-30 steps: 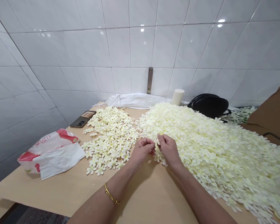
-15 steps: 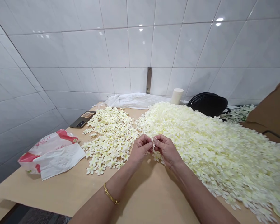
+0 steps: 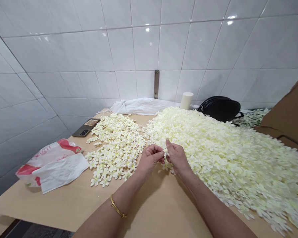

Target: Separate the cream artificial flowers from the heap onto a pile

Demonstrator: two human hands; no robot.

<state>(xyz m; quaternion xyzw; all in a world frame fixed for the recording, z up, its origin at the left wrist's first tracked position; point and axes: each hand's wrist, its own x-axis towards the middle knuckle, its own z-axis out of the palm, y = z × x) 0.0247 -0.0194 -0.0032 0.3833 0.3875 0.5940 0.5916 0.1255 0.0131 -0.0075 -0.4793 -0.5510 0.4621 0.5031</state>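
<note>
My left hand point(image 3: 150, 158) is closed in a pinch, thumb against bent fingers, on a small white artificial flower point(image 3: 165, 153). Only a bit of its petals shows between my two hands. Close on the right, my right hand point(image 3: 177, 158) has its thumb raised and its other fingers curled in at the same flower. Left of my hands spreads a smaller heap of cream-white artificial flowers point(image 3: 114, 148). A much larger heap of white artificial flower pieces point(image 3: 221, 158) lies to the right and behind my right hand.
A red-and-white plastic bag point(image 3: 48, 153) and white tissue point(image 3: 64, 172) lie at left, near a phone point(image 3: 85, 127). White cloth point(image 3: 139, 106), a cream cylinder point(image 3: 186, 100) and a black bag point(image 3: 221, 109) line the tiled wall. Brown cardboard point(image 3: 285, 115) stands at right.
Half a second ago both thumbs met at the white flower. Now my right thumb has lifted up and away, while my left hand stays pinched in nearly the same place. The view shifted slightly.
</note>
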